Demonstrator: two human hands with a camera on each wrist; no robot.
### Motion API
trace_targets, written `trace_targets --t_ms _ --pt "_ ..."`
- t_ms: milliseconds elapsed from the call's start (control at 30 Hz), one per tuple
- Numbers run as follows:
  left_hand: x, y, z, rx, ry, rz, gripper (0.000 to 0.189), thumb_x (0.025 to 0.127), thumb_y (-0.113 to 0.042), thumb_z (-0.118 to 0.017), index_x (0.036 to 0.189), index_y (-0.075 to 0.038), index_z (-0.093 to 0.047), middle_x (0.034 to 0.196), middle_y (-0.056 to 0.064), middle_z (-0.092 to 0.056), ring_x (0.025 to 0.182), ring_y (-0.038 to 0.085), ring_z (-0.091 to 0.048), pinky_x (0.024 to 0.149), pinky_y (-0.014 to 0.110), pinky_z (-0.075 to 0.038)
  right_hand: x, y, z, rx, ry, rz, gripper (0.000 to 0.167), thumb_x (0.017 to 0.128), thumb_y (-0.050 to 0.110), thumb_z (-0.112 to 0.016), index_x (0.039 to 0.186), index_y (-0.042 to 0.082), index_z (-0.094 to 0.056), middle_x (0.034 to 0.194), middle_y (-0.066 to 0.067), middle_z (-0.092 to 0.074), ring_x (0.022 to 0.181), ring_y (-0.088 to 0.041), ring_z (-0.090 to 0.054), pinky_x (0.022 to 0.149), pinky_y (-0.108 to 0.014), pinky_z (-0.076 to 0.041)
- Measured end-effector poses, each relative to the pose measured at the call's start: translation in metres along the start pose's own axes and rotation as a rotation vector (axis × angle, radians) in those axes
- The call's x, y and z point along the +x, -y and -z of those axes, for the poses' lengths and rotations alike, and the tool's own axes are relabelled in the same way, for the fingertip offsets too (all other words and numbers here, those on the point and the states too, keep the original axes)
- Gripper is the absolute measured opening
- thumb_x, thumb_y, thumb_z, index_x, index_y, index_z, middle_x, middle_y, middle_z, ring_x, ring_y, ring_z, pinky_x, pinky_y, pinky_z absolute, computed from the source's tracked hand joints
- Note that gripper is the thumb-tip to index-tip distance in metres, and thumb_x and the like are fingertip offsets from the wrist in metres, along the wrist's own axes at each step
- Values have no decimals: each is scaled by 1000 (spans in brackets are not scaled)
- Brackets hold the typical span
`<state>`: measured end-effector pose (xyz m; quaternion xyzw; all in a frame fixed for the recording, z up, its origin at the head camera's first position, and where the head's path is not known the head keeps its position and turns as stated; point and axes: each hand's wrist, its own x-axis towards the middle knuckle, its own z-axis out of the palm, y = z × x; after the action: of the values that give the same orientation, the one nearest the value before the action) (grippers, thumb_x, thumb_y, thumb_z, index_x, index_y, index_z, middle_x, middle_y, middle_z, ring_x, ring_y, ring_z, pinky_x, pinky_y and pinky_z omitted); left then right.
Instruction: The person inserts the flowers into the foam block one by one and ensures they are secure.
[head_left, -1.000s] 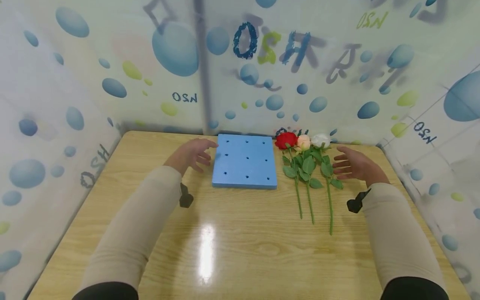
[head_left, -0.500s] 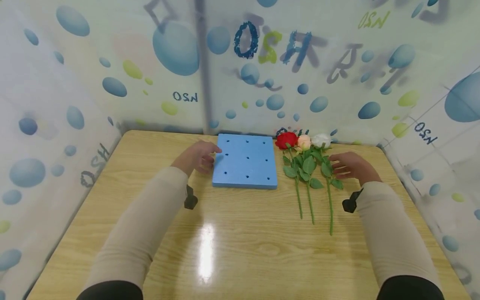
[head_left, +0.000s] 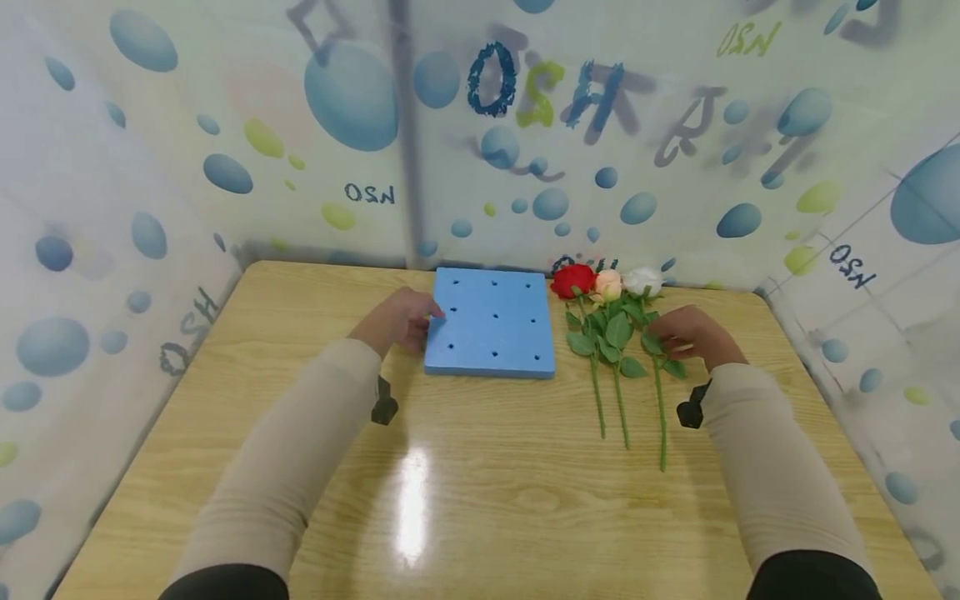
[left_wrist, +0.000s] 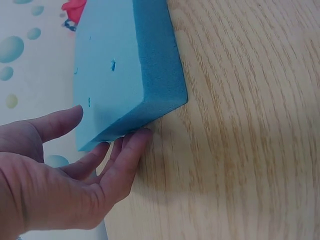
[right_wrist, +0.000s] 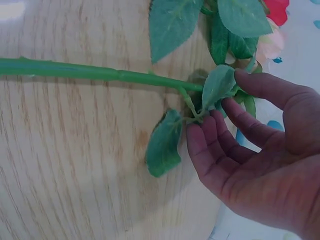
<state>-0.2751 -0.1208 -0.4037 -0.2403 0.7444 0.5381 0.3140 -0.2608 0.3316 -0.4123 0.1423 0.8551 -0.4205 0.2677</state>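
Observation:
A flat blue foam block dotted with small holes lies at the back of the table. My left hand is at its left side, thumb over the top face and fingers against the side. To the right lie a red rose, a peach rose and a white rose, stems toward me. My right hand holds the white rose's upper stem among its leaves. In the right wrist view, a leaf sits between thumb and fingertips, hiding part of the green stem.
The wooden table reaches back to a wall printed with blue and green spots and lettering. More printed walls stand close on both sides. Leaves of neighbouring roses overlap near the right hand.
My left hand has moved right to the block's left side, its thumb now over the top. My right hand has moved left onto the white rose's leaves, its fingers drawing in.

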Motion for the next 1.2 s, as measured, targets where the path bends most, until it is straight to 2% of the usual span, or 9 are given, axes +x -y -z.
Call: trace_targets --t_ms 33,100,200,367,567,800,1033,1200 --pt "0 0 0 6 -4 -5 71 91 -9 -62 151 -6 -22 141 23 -44 126 36 -49 99 53 -48 0 1 -1 -8 1 -1 14 93 21 -62 87 9 -58 80 -2 -53 68 -14 -54 71 -34 -55" --pt "1 1 -1 23 -13 -12 67 91 -6 -61 149 -4 -27 140 22 -46 125 35 -51 97 52 -50 2 2 -3 -30 1 -4 23 93 19 -62 72 14 -53 64 3 -46 58 -12 -48 64 -32 -52" --pt "3 2 -2 42 -27 -19 58 91 -4 -60 143 -1 -35 139 21 -48 123 34 -53 94 50 -52 7 2 -5 -59 -3 -14 36 93 17 -61 61 19 -44 53 6 -38 53 -11 -41 59 -30 -48" --pt "7 2 -5 60 -59 -9 47 91 -2 -58 136 1 -44 132 18 -53 117 31 -56 88 46 -56 13 0 -9 -81 -41 -25 42 92 14 -60 56 22 -40 50 6 -35 52 -11 -41 58 -30 -47" --pt "14 3 -9 87 -103 -8 38 93 -1 -56 130 2 -50 122 16 -59 108 28 -61 79 43 -58 14 0 -11 -93 -63 -30 36 92 13 -60 59 19 -46 49 6 -36 51 -11 -43 58 -30 -49" --pt "21 5 -12 131 -129 -30 38 94 -3 -55 131 2 -47 116 16 -59 104 29 -61 78 41 -59 10 2 -10 -35 -78 -26 12 92 11 -62 84 3 -59 61 1 -54 62 -15 -55 62 -30 -54" --pt "21 5 -14 145 -145 -31 32 94 -2 -55 125 3 -51 112 18 -62 100 30 -64 76 40 -59 4 1 -6 17 -59 -11 10 94 11 -60 87 3 -62 61 2 -58 65 -14 -56 70 -32 -56" --pt "19 6 -15 161 -161 -44 31 94 -3 -54 124 2 -52 111 16 -61 97 28 -63 75 38 -59 1 1 -4 15 -62 -2 15 94 13 -60 100 -2 -60 68 1 -59 69 -14 -57 75 -34 -56"
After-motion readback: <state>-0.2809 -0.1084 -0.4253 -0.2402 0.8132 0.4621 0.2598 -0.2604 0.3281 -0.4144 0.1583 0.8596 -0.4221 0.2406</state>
